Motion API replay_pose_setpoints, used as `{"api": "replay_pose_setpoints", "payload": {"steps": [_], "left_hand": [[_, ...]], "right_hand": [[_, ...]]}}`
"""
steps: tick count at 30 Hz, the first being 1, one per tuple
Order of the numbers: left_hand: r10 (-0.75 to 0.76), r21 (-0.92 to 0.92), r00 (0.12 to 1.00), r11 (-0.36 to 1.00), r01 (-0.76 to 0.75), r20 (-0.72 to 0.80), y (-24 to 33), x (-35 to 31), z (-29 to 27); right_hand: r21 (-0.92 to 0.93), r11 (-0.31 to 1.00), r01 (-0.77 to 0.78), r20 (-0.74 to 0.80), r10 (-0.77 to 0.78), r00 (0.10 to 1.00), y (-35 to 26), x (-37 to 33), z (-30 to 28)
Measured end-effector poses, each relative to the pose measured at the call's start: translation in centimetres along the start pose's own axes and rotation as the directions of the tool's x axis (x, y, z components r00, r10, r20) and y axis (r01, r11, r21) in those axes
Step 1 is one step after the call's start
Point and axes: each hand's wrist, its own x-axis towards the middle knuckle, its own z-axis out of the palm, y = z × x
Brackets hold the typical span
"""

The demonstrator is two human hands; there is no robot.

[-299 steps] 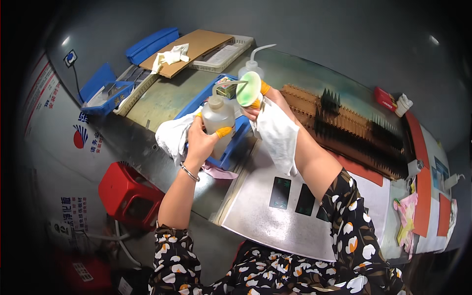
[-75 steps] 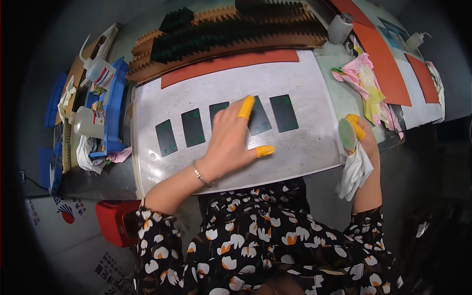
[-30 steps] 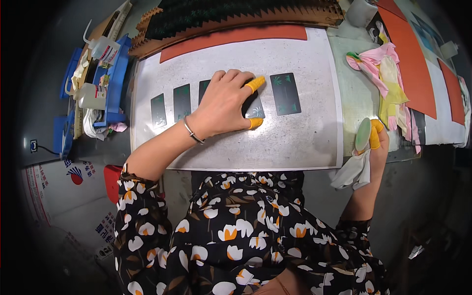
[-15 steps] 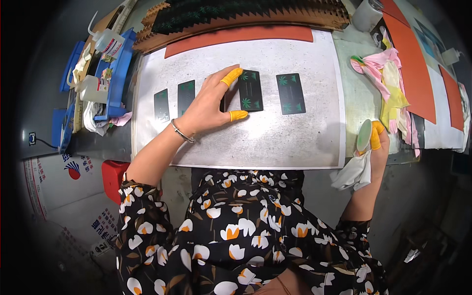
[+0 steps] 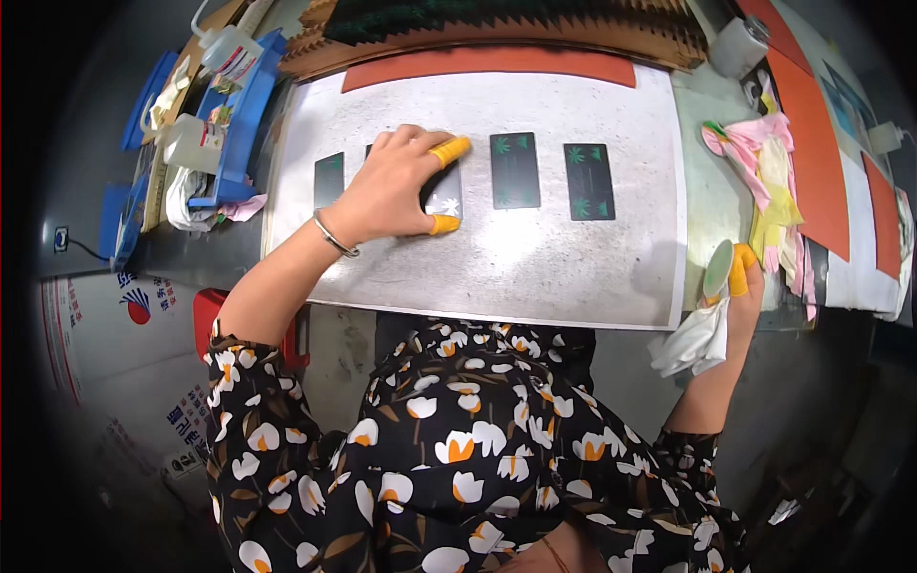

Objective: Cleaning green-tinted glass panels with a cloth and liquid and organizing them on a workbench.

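Observation:
My left hand (image 5: 392, 181), wearing yellow finger cots on thumb and forefinger, spans a dark rectangular panel (image 5: 441, 196) across its far and near edges. Most of that panel's left side is hidden by the hand. To its right lie two similar black panels with green leaf patterns, a nearer one (image 5: 515, 172) and an outer one (image 5: 590, 181). Another panel (image 5: 330, 179) rests left of my wrist, and a sliver of one more shows behind my fingers. My right hand (image 5: 747, 286), at the sheet's right, is closed on a round pale-green pad (image 5: 718, 272) with white cloth (image 5: 693, 342) hanging below.
The panels lie on a white sheet (image 5: 573, 277). Behind it are an orange-red strip (image 5: 487, 67) and a toothed wooden rack (image 5: 506, 43) of dark panels. A blue tray (image 5: 250, 124) with squeeze bottles (image 5: 191, 143) stands left; pink and yellow gloves (image 5: 764, 172) lie right.
My left hand has let go of the panel with another now to its left, and has moved left onto that one. My right hand still holds the pad; the whole view has shifted slightly.

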Motion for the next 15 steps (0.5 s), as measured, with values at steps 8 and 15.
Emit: {"api": "replay_pose_setpoints", "payload": {"steps": [8, 15], "left_hand": [[0.014, -0.325, 0.973, 0.941, -0.091, -0.232, -0.6, -0.6, 0.2], [-0.027, -0.280, 0.995, 0.960, -0.001, -0.096, -3.5, -3.0, 0.7]], "right_hand": [[0.011, 1.000, 0.021, -0.035, -0.021, 0.999, -0.4, -0.8, -0.1], [-0.013, 1.000, 0.011, -0.100, -0.013, 0.995, -0.7, -0.9, 1.0]]}}
